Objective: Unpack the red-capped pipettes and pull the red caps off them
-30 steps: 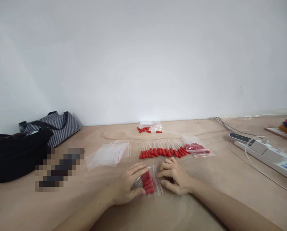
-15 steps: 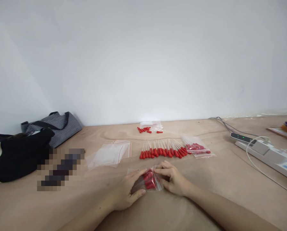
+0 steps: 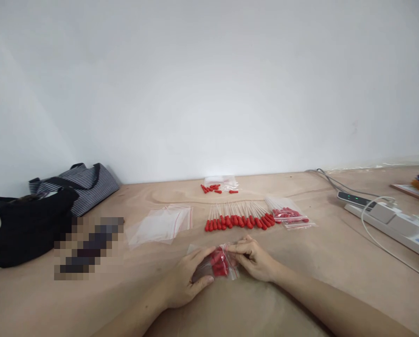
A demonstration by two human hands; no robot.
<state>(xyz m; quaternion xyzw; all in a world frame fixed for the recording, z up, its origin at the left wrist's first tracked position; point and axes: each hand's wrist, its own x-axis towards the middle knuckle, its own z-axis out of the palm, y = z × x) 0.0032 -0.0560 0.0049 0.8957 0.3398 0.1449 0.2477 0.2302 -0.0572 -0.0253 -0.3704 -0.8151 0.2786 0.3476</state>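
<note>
Beyond bag [image 3: 220, 262], red-tipped droppers [image 3: 244, 221] lie, packed bags [image 3: 288, 215] beside

This looks like an indoor work table [image 3: 318, 252] against a white wall [image 3: 209, 93], holding droppers [image 3: 234, 220], plastic bags [image 3: 156, 227] and a power strip [image 3: 411, 240]. Home or workshop, I cannot tell.

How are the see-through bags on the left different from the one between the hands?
The loose bags look empty; the bag between the hands has red-ended things inside. The loose bags lie flat with no hand on them; the bag between the hands is touched by the left hand and right hand. Both kinds are see-through.
</note>
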